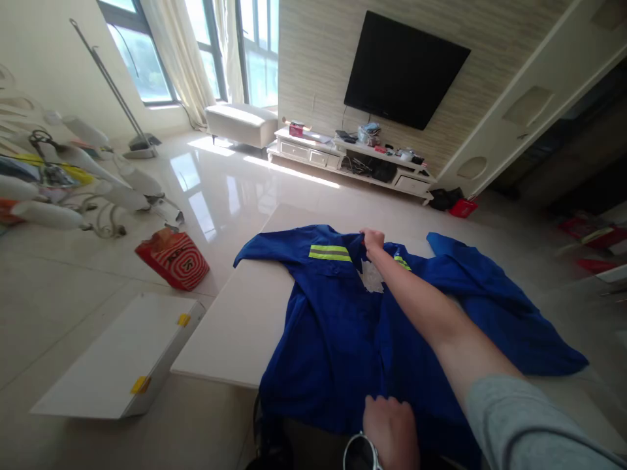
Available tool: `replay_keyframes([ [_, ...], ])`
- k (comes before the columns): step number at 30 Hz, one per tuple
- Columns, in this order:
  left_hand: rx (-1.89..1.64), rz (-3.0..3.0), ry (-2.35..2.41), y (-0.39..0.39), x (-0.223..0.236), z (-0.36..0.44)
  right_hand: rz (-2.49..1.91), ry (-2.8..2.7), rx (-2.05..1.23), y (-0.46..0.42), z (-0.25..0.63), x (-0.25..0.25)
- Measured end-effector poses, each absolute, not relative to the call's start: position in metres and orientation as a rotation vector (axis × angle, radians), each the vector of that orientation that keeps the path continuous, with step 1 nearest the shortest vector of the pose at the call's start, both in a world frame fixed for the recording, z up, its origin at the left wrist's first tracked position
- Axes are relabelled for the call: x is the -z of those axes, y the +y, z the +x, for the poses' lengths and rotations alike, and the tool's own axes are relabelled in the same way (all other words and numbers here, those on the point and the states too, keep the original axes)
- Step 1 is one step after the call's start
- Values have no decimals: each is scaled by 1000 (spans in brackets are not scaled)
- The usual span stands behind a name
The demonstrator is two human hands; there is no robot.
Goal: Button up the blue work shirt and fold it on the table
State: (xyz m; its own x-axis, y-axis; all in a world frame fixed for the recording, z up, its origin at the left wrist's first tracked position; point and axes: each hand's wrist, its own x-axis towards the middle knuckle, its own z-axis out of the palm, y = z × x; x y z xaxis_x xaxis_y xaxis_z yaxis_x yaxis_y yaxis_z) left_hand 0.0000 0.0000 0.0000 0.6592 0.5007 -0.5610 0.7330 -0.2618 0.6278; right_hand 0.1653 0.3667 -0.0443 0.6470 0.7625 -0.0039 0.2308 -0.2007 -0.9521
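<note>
A blue work jacket [333,333] with yellow-and-silver reflective strips is spread across a pale desk [225,339], its collar end turned away from the wearer of the camera and its lower part draped over the near edge. One sleeve is stretched out to the left; the other is laid out to the right. The collar area is gripped by the right hand [373,241], which is closed narrowly on the fabric, with a pale, jagged-edged patch [372,277] seen just beside it. The lower front of the jacket is met by the left hand [390,427], whose fingers are curled in; whether cloth is held in them cannot be told. A round watch [360,452] is worn on the left wrist. To the left of the desk, a red paper KFC bag [179,260] is stood on the tiled floor [196,156], near a white panel-like piece [117,359] with yellow tabs. Beyond the desk, a low white TV cabinet [343,160] is loaded with small items, and a black television [404,68] is mounted on the wall above it.
</note>
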Motion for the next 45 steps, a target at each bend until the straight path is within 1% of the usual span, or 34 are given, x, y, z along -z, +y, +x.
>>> replay_keyframes([
  [3,304,1944,970,-2,-1,1,-1677,-772,-453,376,174,5],
  [6,295,1949,965,-4,-4,1,-1625,-854,-461,378,175,-21],
  [11,321,1933,943,-3,-11,2,-1640,-1202,-565,368,169,-28],
  [15,346,1916,944,-4,-12,4,-1658,-1528,-555,361,172,-29],
  [17,345,1907,953,-5,-10,5,-1674,-1774,-478,360,175,-30],
  [20,306,1904,971,-6,-5,4,-1716,-2169,-233,357,179,-32],
  [22,263,1919,973,-5,-4,1,-1702,-2222,-46,352,181,-34],
  [24,213,1949,972,-2,-5,-6,-1662,-2154,46,346,181,-39],
  [26,168,1977,971,3,-11,-14,-1674,-2097,-14,337,180,-48],
  [30,-17,1965,1000,20,-24,-29,-1753,-2048,-318,307,170,-75],
  [32,-242,1871,1079,32,-27,-33,-1728,-2110,-426,284,163,-90],
  [36,-822,1459,1254,56,-23,-31,-1609,-2321,-597,226,146,-111],
  [39,-1115,1320,1287,69,-18,-28,-1528,-2386,-679,183,136,-115],
  [41,-1179,1374,1270,73,-18,-28,-1503,-2422,-723,163,134,-115],
  [45,-1162,1512,1252,74,-23,-28,-1473,-2455,-791,142,139,-114],
])
